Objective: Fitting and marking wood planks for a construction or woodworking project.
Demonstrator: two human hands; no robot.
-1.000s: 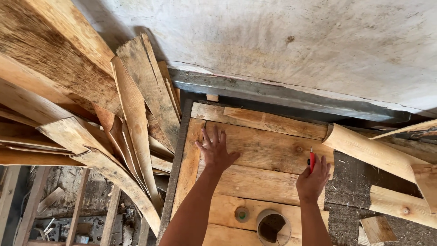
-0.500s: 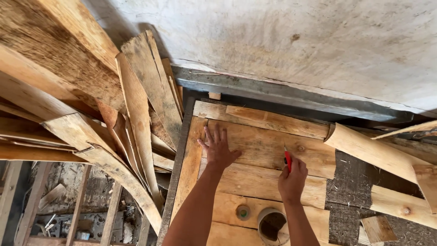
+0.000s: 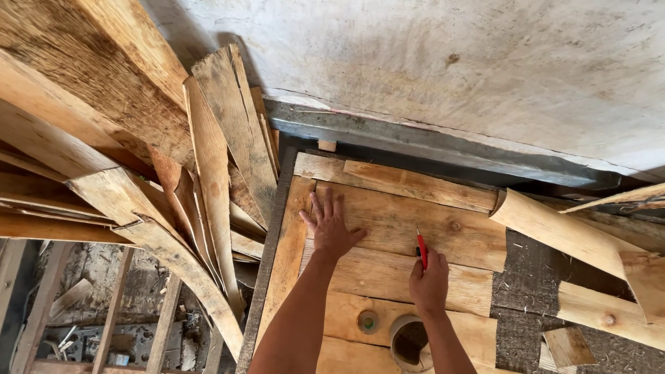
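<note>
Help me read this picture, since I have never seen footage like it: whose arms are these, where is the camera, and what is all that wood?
The camera sits on a person's head and looks down, so the two bare arms are the wearer's own. The left hand lies flat, fingers spread, on a panel of pale wooden planks. The right hand grips a red pencil, tip on the wood. A round hole is cut in the panel near the wrist. Rough offcut boards lean in a pile at the left, and a grey wall rises behind.

A slim red pencil [image 3: 421,250] stands tilted, tip on a pale, knotty wooden plank [image 3: 409,225] lying flat, crosswise among similar boards.
</note>
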